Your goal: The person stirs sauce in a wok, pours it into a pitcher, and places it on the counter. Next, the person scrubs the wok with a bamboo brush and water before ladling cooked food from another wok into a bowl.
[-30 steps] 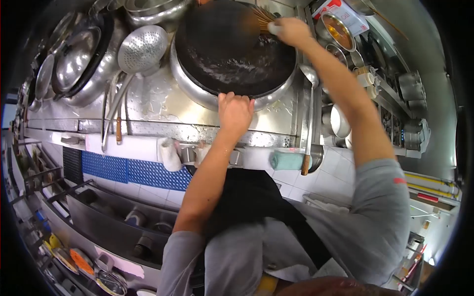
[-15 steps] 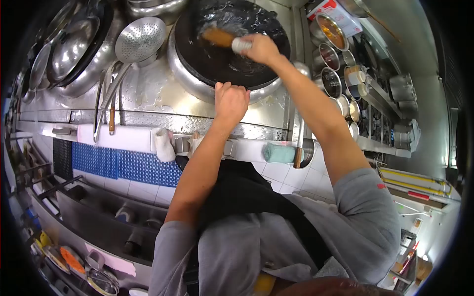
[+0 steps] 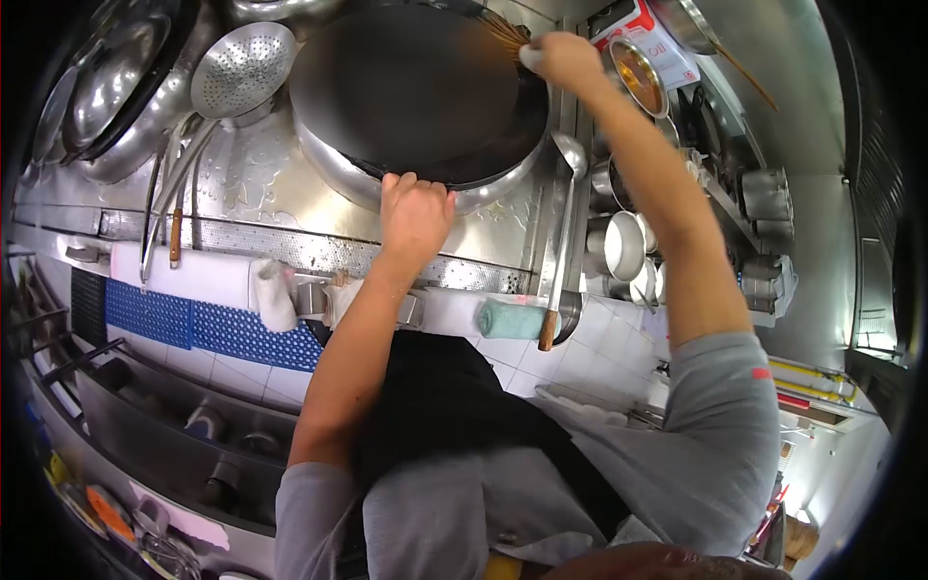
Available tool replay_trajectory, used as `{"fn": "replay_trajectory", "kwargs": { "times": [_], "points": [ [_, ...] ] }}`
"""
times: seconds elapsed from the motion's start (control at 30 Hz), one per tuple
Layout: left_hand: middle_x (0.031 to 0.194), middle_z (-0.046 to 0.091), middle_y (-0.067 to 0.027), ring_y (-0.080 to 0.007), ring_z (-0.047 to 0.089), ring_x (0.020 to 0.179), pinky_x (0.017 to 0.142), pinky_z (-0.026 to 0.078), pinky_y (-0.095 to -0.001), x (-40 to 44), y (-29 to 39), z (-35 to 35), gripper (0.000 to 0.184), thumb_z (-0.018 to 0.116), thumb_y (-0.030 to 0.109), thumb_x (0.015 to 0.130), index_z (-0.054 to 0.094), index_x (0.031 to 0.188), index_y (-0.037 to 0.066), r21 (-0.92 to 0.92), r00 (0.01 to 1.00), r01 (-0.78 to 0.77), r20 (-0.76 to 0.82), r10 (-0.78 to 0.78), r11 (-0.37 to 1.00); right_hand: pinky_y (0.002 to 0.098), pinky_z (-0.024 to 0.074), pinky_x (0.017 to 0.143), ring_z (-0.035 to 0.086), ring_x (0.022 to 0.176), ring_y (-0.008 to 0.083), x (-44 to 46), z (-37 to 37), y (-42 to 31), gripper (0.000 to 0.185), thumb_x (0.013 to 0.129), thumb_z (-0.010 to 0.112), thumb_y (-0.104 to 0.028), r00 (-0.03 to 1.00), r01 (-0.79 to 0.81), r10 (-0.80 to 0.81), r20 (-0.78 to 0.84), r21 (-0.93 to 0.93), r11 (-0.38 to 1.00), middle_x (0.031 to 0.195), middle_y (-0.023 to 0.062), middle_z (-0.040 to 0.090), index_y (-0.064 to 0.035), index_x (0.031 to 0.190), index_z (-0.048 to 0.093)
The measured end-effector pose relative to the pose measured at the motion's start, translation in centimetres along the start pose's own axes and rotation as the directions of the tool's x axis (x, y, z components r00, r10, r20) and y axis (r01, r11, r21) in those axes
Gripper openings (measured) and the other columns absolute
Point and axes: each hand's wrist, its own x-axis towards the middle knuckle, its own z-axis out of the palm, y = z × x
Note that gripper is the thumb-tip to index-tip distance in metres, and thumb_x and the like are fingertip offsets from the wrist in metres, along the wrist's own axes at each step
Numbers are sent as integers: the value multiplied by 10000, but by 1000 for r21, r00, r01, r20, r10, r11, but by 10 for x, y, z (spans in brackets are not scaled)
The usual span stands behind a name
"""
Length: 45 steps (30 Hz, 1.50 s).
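A large black wok (image 3: pixel 425 106) sits in a round metal ring on the steel stove, its inside partly blurred. My left hand (image 3: pixel 416 217) is closed on the near rim of the wok. With my right hand (image 3: pixel 570 63) I grip the pale bound handle of a bamboo brush (image 3: pixel 507 37), whose bristles are at the wok's far right edge. Right of the wok lies a long ladle (image 3: pixel 564 222) with a wooden handle end, touched by neither hand.
A perforated strainer (image 3: pixel 242 72) and metal lids (image 3: pixel 116 82) stand at the left. Along the front edge lie white towels (image 3: pixel 184 275) and a green cloth (image 3: pixel 522 319). Pots of sauce (image 3: pixel 638 75) and a white bowl (image 3: pixel 623 246) line the right side.
My right hand and the brush first swept to the middle of the wok, then back to its far right edge. My left hand still holds the near rim. The view has shifted.
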Motion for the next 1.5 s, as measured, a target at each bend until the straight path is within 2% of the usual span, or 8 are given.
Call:
{"fn": "replay_trajectory", "kwargs": {
  "times": [0.23,0.47,0.67,0.73,0.93,1.13,1.27,1.5],
  "points": [
    [708,683,-114,-288,608,761,801,409,-434,1,3,-7,274,724,267,881,687,693,72,-31,999,-25,-31,24,999,503,573,832,711,938,391,-116,-32,19,366,869,618,-148,996,23,-28,88,58,998,1146,146,652,-212,1217,712],
    [748,712,-88,-258,622,824,858,403,-428,1,6,-9,277,698,299,906,720,730,85,33,999,-1,51,-1,999,488,595,781,733,895,373,-9,48,-77,176,874,610,-131,987,-25,59,-149,220,975,1042,197,702,-55,1001,706],
    [714,675,-124,-311,605,772,821,403,-453,2,1,-10,294,713,278,892,666,687,72,-35,999,-43,7,43,998,461,563,927,698,1054,351,-98,-10,-51,457,852,714,-194,985,-64,16,170,284,957,1163,150,662,-222,1308,691],
    [715,676,-122,-310,600,764,820,403,-452,3,-2,-7,298,711,278,895,662,683,73,-39,999,-47,-5,47,998,453,548,960,702,1047,327,-67,30,-23,436,857,705,-208,993,-116,107,46,297,948,1138,141,680,-219,1293,702],
    [714,674,-115,-311,589,747,806,403,-453,2,0,-5,312,699,282,905,654,680,71,-40,997,-72,-15,71,997,450,545,974,704,1078,374,10,50,-173,512,760,835,-358,930,-210,368,19,849,485,1170,179,733,-166,1226,743],
    [694,648,-159,-371,606,746,778,393,-481,3,-1,-14,336,698,296,903,633,662,71,-41,995,-104,-1,104,994,383,552,923,731,1023,292,-104,-15,-90,482,768,864,-240,951,148,-308,-12,894,422,1126,130,764,-124,1223,754],
    [728,685,-121,-307,597,773,817,394,-449,4,-5,-9,297,693,276,902,673,683,77,-13,993,-91,71,92,996,449,554,919,711,1037,341,-92,-3,-27,356,753,819,-245,988,-152,102,118,566,810,1066,147,758,-150,1096,795],
    [698,663,-127,-327,590,741,786,398,-465,1,-1,-1,332,699,280,894,627,639,79,-16,996,-79,44,79,997,455,545,953,709,1052,368,-28,34,-185,441,779,833,-294,920,-210,386,64,914,348,1110,178,745,-172,1196,759]
  ]
}}
